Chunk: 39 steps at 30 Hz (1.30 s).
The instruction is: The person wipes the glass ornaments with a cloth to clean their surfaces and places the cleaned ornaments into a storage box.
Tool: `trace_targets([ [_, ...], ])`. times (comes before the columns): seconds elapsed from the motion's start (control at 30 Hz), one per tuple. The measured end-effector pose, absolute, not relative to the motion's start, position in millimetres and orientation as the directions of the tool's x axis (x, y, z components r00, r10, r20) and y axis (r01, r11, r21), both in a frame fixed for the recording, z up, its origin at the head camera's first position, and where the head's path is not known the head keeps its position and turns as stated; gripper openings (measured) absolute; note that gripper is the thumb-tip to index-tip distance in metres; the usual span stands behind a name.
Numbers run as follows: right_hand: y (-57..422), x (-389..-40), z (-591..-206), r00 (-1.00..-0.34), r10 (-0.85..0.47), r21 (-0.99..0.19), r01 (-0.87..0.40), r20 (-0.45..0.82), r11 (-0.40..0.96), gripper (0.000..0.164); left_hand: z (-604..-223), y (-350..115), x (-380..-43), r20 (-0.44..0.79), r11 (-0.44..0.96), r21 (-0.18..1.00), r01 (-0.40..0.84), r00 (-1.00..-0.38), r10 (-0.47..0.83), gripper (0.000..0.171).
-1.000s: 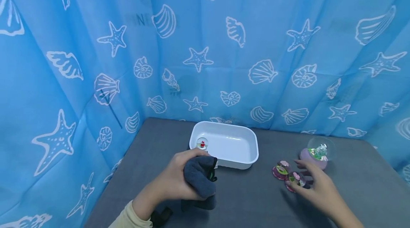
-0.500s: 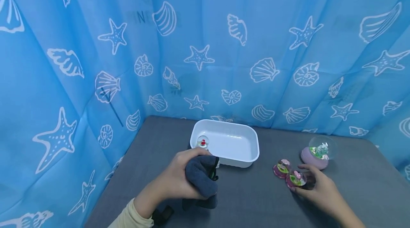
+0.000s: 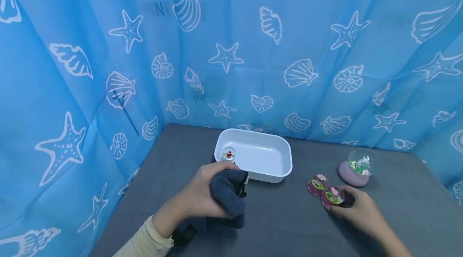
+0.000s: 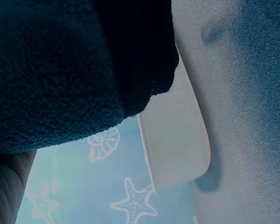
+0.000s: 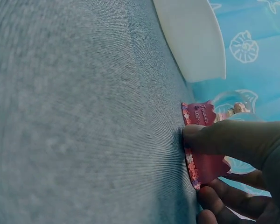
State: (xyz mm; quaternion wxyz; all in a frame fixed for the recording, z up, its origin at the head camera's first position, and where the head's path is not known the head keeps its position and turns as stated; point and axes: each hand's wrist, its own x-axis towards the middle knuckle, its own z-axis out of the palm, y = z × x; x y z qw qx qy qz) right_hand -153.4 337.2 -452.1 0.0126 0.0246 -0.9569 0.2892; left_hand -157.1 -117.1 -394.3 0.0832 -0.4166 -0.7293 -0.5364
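The head view shows a big blue curtain (image 3: pixel 249 88) with white sea stars and shells on it, standing behind a grey table (image 3: pixel 285 225). A white tray (image 3: pixel 265 156) sits on the table close to the curtain. The left hand (image 3: pixel 199 192) holds a fuzzy dark blue cloth (image 3: pixel 228 194), bunched up, and this hides the tray's front left corner. In the left wrist view the cloth covers a lot of what can be seen. A black strap (image 3: pixel 184 235) lies near that wrist. To the right of the tray, well apart from it, is a big clear globe with a purple base (image 3: pixel 351 174), tipped over a bit. Just in front of it, the right hand (image 3: pixel 361 211) pinches the nearer pink globe (image 3: pixel 332 196) with its thumb and fingers. That globe is on the table, with a pink shape and green inside. The other pink globe (image 3: pixel 317 184) is right beside it and looks much the same. A tiny globe with something red inside (image 3: pixel 228 154) is in the tray's left end. The curtain has a dark letter N (image 3: pixel 159 8). The dark pink base (image 5: pixel 207 165) says "Forever", and maybe "Love".
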Motion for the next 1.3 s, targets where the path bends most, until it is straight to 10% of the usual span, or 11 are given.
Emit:
trace_targets([
  [1.3, 252, -129, -383, -0.913, -0.159, -0.716, -0.395, 0.377, 0.575, 0.045, -395, -123, -161, 0.558, 0.143, 0.712, 0.687, -0.678, 0.478, 0.074],
])
